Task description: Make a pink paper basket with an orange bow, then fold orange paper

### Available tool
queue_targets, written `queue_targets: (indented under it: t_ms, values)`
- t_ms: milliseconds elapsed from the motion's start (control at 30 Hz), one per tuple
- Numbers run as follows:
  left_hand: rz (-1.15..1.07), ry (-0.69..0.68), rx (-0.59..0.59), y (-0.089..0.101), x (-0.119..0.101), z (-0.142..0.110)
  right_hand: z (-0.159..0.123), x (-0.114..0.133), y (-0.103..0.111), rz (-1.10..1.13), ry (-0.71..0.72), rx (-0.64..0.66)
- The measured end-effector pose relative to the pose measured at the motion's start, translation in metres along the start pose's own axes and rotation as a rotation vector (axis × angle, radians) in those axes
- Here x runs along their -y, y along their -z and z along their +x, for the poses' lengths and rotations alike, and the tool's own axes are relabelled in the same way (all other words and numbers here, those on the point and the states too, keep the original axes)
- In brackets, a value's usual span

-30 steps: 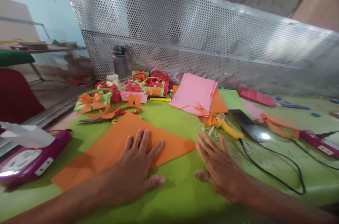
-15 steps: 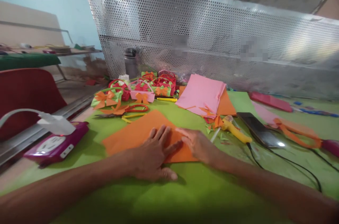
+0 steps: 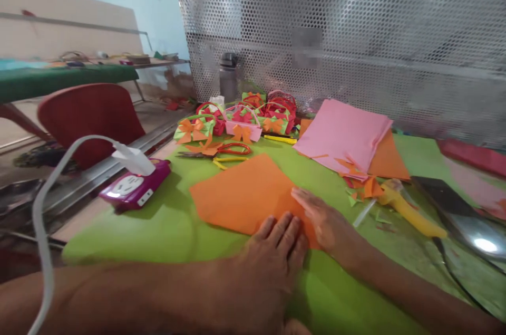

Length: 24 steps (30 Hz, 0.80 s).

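Note:
An orange sheet of paper lies flat on the green tabletop. Across its near edge rests my left hand, palm down with the fingers stretched out and the thumb toward me. My right hand touches the sheet's right side, its fingers extended along that edge and nothing seen in its grip. Beyond the sheet are scissors with red-orange handles, partly under orange paper scraps, and a yellow-handled tool beside them.
Small paper baskets with bows stand at the back, near a grey bottle. Pink sheets lie back right. A yellow glue gun and a phone are at right. A purple power strip sits left, its white cable looping forward.
My left hand has slid from the middle of the orange sheet to its near edge. My right hand stays at the sheet's right side. The view has turned left.

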<state>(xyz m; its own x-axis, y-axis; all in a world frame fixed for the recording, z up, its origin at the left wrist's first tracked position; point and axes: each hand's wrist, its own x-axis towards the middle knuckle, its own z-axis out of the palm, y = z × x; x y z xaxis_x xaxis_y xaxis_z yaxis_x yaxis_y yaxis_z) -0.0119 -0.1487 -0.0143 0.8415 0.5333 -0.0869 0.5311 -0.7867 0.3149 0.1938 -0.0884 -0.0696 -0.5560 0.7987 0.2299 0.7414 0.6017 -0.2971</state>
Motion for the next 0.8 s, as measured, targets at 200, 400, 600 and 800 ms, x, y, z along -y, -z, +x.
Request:
queue_targets:
  t_ms: [200,400,600,800]
  values:
    - [0.159,0.138,-0.207,-0.024,0.025,-0.057,-0.001,0.002,0.005,-0.016,-0.025,0.054]
    - [0.333,0.304,-0.325,-0.038,0.044,-0.117,-0.002,0.003,0.008,-0.012,-0.02,0.066]
    - [0.389,0.428,-0.436,-0.031,0.055,-0.129,-0.001,0.003,0.009,-0.009,-0.015,0.076]
    - [0.301,0.117,-0.289,-0.014,0.038,-0.059,0.013,0.021,0.015,-0.079,-0.084,0.148]
